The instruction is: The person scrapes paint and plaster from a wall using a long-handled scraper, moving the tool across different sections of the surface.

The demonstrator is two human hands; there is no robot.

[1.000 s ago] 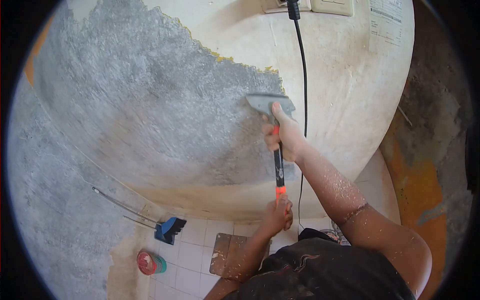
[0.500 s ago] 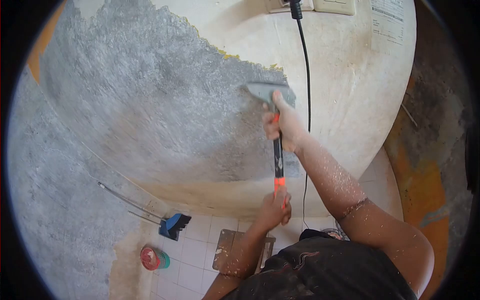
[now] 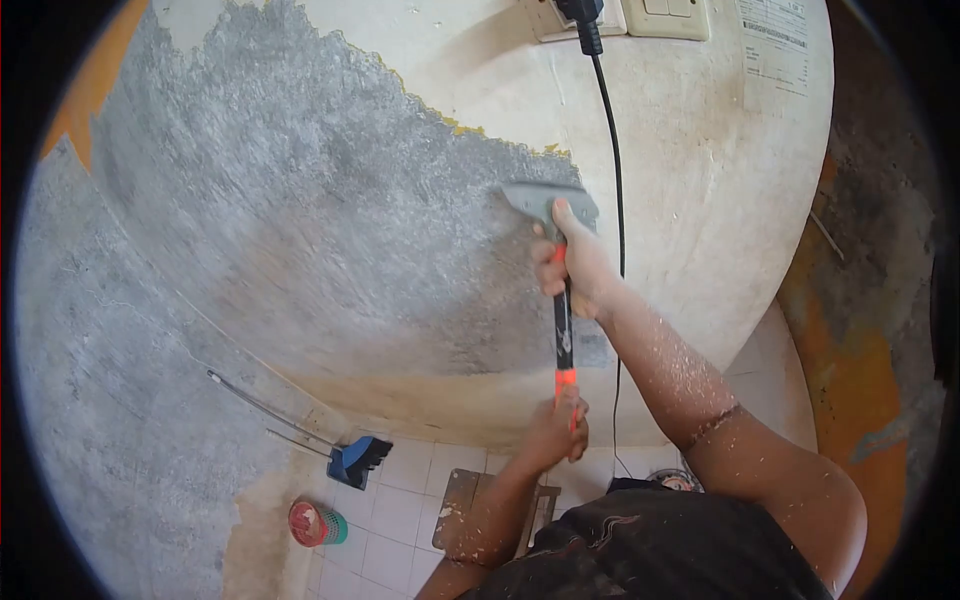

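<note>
A long-handled scraper with a wide grey head and a black and orange handle is held against the wall. My right hand wraps the upper handle just below the head, its thumb pressed along the neck. Lower down, my left hand is closed round the orange end of the handle. The blade lies on grey bared surface, a little below the ragged yellowish edge of the cream paint.
A black power cord hangs from a wall socket close to the scraper's right. On the tiled floor are a blue broom and dustpan, a red and green basket and a brown stool.
The scraper and both hands have moved slightly down in the view, and the whole scene has shifted a little the same way. Both hands keep their grip.
</note>
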